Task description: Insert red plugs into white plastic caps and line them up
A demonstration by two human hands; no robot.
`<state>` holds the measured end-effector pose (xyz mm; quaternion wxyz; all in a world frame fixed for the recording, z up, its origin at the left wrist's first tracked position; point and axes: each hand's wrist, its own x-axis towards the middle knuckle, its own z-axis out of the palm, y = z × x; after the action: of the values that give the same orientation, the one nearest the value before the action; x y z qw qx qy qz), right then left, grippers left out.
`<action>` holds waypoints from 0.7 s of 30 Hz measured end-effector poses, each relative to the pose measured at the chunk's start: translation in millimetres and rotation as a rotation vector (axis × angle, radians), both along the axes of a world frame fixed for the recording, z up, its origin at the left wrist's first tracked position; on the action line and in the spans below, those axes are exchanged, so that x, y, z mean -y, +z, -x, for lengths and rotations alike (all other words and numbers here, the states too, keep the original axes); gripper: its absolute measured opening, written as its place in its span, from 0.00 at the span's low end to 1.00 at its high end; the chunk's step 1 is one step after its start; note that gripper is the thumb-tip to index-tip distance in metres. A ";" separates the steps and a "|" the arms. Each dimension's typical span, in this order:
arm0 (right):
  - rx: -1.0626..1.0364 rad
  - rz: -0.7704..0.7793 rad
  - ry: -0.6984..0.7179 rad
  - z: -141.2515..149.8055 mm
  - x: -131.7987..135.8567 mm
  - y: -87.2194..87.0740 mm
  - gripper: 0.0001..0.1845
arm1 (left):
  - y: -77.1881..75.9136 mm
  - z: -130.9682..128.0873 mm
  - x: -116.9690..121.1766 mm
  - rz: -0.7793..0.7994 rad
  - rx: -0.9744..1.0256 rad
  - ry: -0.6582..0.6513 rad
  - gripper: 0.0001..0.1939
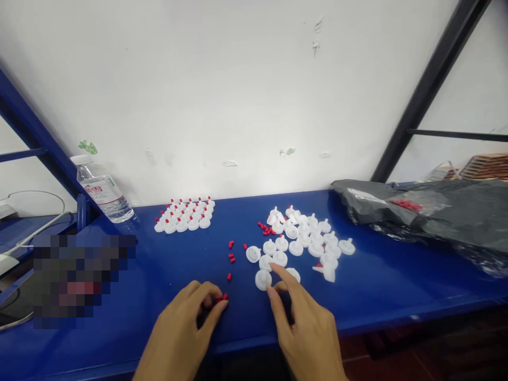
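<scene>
My left hand is closed in a pinch at the front of the blue table, with small red caps at its thumb and fingertips. To its right, my right hand has its thumb and forefinger apart. Its thumb tip is beside a round white nozzle lid, and I cannot tell whether they touch. Behind it spreads a loose group of white nozzle lids, some tipped over. Several loose red caps lie between the hands and farther back, with a small red pile beside the white lids.
White lids with red tips stand in rows at the back left. A water bottle leans near the wall. Grey plastic bags cover the table's right side. The blue table meets a white wall, with metal posts either side.
</scene>
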<state>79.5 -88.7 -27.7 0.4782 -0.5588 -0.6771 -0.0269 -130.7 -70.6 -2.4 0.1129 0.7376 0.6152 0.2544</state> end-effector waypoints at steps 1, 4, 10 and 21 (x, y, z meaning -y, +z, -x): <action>-0.007 -0.005 0.005 -0.3 0.7 0.1 0.18 | -1.4 -8.6 -4.2 -0.005 -0.011 -0.015 0.09; 0.001 -0.021 0.024 -1.9 1.9 -0.6 0.17 | -1.3 -33.1 -22.5 -0.017 -0.023 -0.055 0.10; 0.060 -0.041 0.068 -2.7 1.6 -3.4 0.15 | 3.2 -45.4 -39.3 -0.057 0.120 -0.110 0.15; 0.060 -0.009 0.088 2.6 4.0 -2.1 0.11 | 56.6 49.6 -102.9 -0.124 -0.453 0.164 0.23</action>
<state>76.9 -92.7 -29.8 0.4611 -0.5251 -0.7148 -0.0256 -180.3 32.4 54.2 -0.0945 0.7289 0.6659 0.1279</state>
